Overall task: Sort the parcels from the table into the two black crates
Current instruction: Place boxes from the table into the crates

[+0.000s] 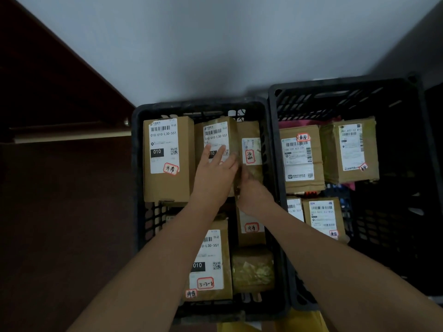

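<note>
Head: parcels (167, 159) inside two crates (143, 111)

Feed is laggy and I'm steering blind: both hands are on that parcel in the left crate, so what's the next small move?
Probably press the parcel down flat and let go. The left hand lies on its label and the right hand is at its right edge; it already sits inside the left crate between two other boxes.

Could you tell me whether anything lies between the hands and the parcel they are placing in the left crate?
Nothing visible does: the left hand lies flat on the brown cardboard parcel with the white label, the right hand at its side, inside the left black plastic crate.
</note>
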`<state>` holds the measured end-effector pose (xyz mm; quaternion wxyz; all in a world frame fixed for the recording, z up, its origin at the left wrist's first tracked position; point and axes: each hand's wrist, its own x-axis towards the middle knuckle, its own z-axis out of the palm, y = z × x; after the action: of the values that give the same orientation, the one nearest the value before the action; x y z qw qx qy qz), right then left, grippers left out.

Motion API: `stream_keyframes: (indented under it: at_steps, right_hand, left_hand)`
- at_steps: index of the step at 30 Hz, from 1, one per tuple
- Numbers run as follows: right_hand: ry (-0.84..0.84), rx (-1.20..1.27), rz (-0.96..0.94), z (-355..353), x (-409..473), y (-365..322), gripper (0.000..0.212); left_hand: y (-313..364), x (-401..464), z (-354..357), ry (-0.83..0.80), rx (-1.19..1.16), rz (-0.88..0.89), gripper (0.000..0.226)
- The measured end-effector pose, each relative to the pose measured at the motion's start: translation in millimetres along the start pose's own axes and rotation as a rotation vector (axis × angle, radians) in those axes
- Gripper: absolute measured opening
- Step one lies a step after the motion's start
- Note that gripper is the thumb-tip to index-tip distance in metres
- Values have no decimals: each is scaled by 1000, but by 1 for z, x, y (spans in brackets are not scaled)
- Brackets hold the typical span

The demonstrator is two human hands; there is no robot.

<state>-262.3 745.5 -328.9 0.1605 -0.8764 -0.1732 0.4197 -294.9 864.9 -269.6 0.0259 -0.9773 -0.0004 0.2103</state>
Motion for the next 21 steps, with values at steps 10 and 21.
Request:
stream_keyframes:
  at_steps: [10, 21]
  right_hand:
    - [-24, -107, -52, -13, 14, -3, 61]
    - [-138, -67, -76, -18, 15, 4, 89]
  left_hand:
    - [21, 14, 0, -118, 18, -86, 72]
    - [-1, 3, 32, -221, -293, -160, 99]
